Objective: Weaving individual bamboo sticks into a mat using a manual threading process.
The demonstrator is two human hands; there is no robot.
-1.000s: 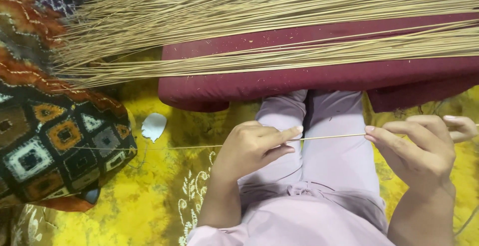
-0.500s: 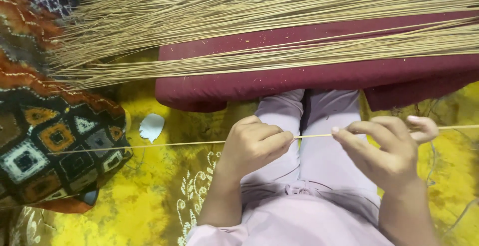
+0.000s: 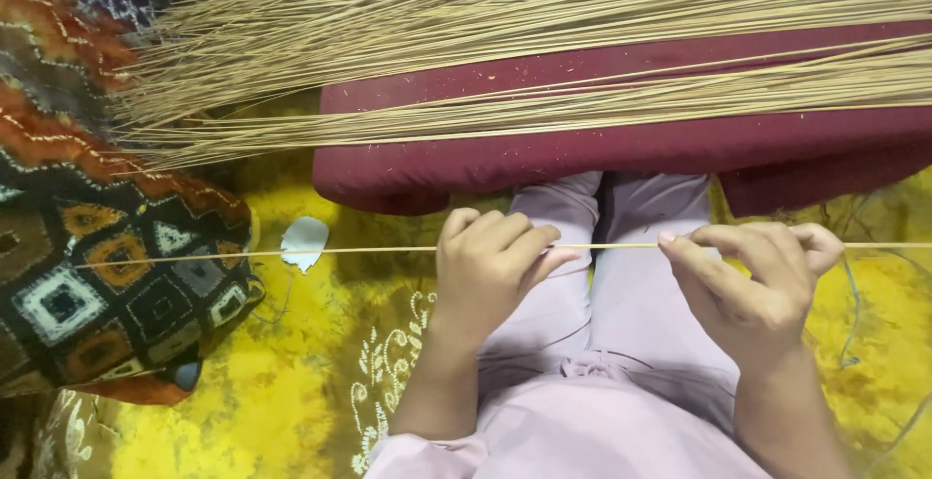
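Left hand (image 3: pixel 490 265) curled into a loose fist, knuckles up, thumb and forefinger pinched shut on a thin straw-coloured stick (image 3: pixel 388 248); wrist and bare forearm running down toward the lower edge of the view. Right hand (image 3: pixel 752 280) half closed, palm turned inward, forefinger stretched along the same stick and thumb tip pressing it from below, remaining fingers bent behind. Stick held level across the lap, a short bare stretch between the two hands, its left end reaching over the patterned cushion (image 3: pixel 97 275), its right end running out past the frame edge. Beneath the hands, pale lilac trousers (image 3: pixel 621 343), knees pointing up toward a maroon cushion (image 3: pixel 602 159). Across that maroon cushion, a thick loose bundle of sticks (image 3: pixel 544 42), laid nearly level, fanning out at the left and overhanging the cushion's left edge. Yellow floral cloth (image 3: pixel 291 382) spread under everything, open on both sides of the legs. Small white scrap (image 3: pixel 305 241) on the cloth just under the held stick, between the patterned cushion and the left hand. Thin loose strands (image 3: pixel 854 314) lying on the cloth near the right hand, apart from it
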